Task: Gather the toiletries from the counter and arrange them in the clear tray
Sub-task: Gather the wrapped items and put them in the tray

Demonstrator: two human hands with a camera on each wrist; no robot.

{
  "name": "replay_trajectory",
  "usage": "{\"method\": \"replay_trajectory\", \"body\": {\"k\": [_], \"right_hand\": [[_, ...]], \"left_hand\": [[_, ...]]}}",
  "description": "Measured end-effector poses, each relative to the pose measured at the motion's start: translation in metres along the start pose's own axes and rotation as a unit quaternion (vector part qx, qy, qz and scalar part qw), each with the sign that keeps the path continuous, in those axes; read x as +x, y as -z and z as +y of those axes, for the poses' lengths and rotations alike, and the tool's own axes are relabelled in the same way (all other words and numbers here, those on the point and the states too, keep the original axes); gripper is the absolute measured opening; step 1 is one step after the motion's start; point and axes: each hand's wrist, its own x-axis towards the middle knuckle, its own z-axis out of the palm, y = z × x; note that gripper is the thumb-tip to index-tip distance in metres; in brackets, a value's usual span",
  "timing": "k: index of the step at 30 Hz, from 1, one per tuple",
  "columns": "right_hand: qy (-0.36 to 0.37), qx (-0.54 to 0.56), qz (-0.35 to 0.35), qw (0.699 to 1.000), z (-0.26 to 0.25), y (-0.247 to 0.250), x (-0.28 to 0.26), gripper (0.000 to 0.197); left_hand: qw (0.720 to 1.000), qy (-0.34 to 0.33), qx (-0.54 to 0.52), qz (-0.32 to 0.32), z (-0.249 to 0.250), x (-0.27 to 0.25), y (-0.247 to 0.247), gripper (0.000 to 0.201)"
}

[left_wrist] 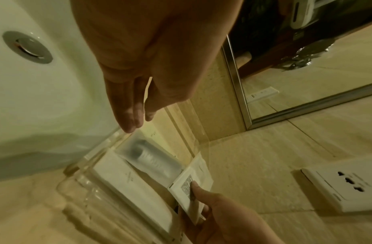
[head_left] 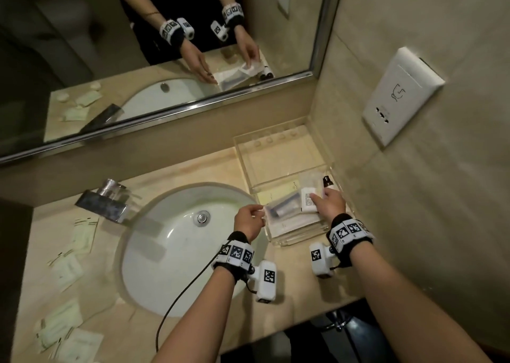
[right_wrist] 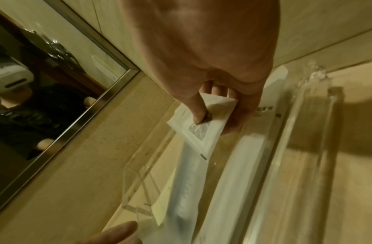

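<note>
So you are partway: your right hand (head_left: 329, 201) pinches a white packet (head_left: 308, 203) over the clear tray (head_left: 281, 144), which holds several toiletries, your left hand (head_left: 248, 220) is loose and empty, and sachets (head_left: 69, 269) wait left of the sink (head_left: 154, 274).

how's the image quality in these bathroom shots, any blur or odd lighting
Head view: dim warm light, wide-angle bending of the silver-framed mirror. Left wrist view: yellow cast, clear acrylic tray soft. Right wrist view: right hand looms large, its white printed sachet blurred.
</note>
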Motion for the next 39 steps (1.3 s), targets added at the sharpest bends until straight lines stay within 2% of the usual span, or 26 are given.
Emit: {"method": "replay_trajectory", "body": {"k": [3,5,9,14,16,18,20,22,24,26,28,31,35,39], "right_hand": [[-0.016,-0.013,-0.014,1.0,-0.004,-0.006,-0.002,0.029],[-0.019,-0.03,-0.019,0.999,-0.008,-0.007,-0.003,0.035],[-0.006,-0.077,-0.01,0.997,-0.01,-0.004,-0.007,0.032],[0.022,-0.069,0.028,0.997,-0.006,0.009,-0.004,0.021],[0.018,-0.029,0.027,0.999,-0.005,0.015,-0.002,0.02],[0.004,0.062,0.009,0.998,-0.006,0.021,-0.001,0.027],[-0.009,0.139,-0.036,0.99,-0.011,0.023,-0.006,0.033],[-0.015,0.177,-0.096,0.979,-0.014,0.022,-0.01,0.033],[-0.036,0.204,-0.143,0.968,-0.014,0.022,-0.011,0.036],[-0.055,0.225,-0.142,0.962,-0.012,0.023,-0.01,0.042],[-0.057,0.232,-0.101,0.966,-0.008,0.025,-0.006,0.052],[-0.016,0.19,-0.076,0.979,-0.003,0.027,0.004,0.068],[0.024,0.095,-0.114,0.989,0.001,0.03,0.014,0.054],[0.027,-0.003,-0.093,0.995,0.006,0.028,0.022,0.05]], "left_hand": [[0.999,-0.026,0.024,0.007,0.004,-0.001,0.003,0.023],[0.997,-0.049,0.054,0.006,0.005,-0.001,0.003,0.023],[0.988,-0.089,0.128,-0.002,0.012,-0.004,-0.001,0.025],[0.987,-0.106,0.117,-0.002,0.019,-0.003,-0.009,0.022],[0.99,-0.108,0.091,-0.009,0.022,-0.002,-0.014,0.019],[0.993,-0.101,0.055,-0.022,0.027,-0.001,-0.02,0.017],[0.995,-0.086,0.018,-0.04,0.032,-0.001,-0.028,0.024],[0.996,-0.065,-0.005,-0.06,0.037,-0.002,-0.036,0.037],[0.997,-0.051,-0.027,-0.055,0.039,-0.001,-0.043,0.04],[0.998,-0.05,-0.033,-0.028,0.038,0.003,-0.047,0.032],[0.998,-0.048,-0.04,-0.02,0.036,0.006,-0.048,0.026],[0.998,-0.047,-0.037,-0.031,0.032,0.011,-0.047,0.018],[0.999,-0.03,-0.029,-0.026,0.028,0.018,-0.046,0.023],[1.0,-0.009,0.001,-0.007,0.029,0.021,-0.051,0.028]]}}
